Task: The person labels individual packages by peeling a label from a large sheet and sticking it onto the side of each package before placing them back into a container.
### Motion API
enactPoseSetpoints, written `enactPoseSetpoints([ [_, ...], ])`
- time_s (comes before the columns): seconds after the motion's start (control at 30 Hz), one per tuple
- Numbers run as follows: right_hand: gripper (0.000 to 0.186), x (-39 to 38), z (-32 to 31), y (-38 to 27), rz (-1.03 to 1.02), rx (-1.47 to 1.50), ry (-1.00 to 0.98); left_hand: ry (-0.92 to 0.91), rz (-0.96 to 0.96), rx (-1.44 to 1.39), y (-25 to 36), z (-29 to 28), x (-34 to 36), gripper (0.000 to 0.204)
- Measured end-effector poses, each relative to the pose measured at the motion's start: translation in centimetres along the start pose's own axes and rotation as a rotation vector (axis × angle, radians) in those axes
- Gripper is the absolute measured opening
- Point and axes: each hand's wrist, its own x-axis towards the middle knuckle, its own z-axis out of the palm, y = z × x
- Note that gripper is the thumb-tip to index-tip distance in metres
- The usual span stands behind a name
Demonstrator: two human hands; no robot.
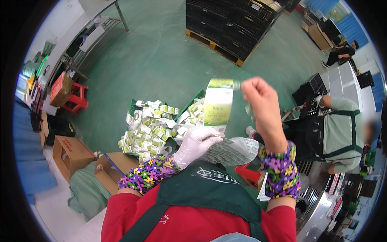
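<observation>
My left hand, in a thin white glove, is closed on the lower edge of a green-and-white printed label strip that stands up and curves. A sheet of small silvery stickers in a grid spreads out from the same hand toward the right. My bare right hand is raised to the right of the strip's top, fingers pinched together. Something small and pale at its fingertips is blurred. Beyond my left hand lie heaps of similar green-and-white strips in a green crate and a second green crate.
Black crates are stacked on a wooden pallet ahead. Cardboard boxes stand at the left, near a red stool. A co-worker in an apron is close on the right, and a red stool is beside me.
</observation>
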Motion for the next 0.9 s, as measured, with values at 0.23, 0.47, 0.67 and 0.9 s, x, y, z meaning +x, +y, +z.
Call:
enactPoseSetpoints([
  [0.23, 0.019, -4.5, 1.1, 3.2, 0.235, -0.038, -0.047, 0.072, 0.097, 0.078, -0.1, -0.1, 0.7, 0.014],
  [0.47, 0.025, -4.4, 1.3, 3.1, -0.023, -0.815, 0.036, 0.067, 0.141, 0.15, 0.0, -0.2, 0.6, 0.016],
  [0.67, 0.022, -2.8, -0.3, 4.5, 0.246, -0.18, -0.301, -0.053, 0.373, 0.321, -0.1, -0.6, 1.4, 0.017],
  [0.9, 0.02, -0.6, -0.7, 2.6, 0.078, 0.06, 0.086, -0.096, 0.029, 0.089, -1.2, 0.2, -0.6, 0.012],
])
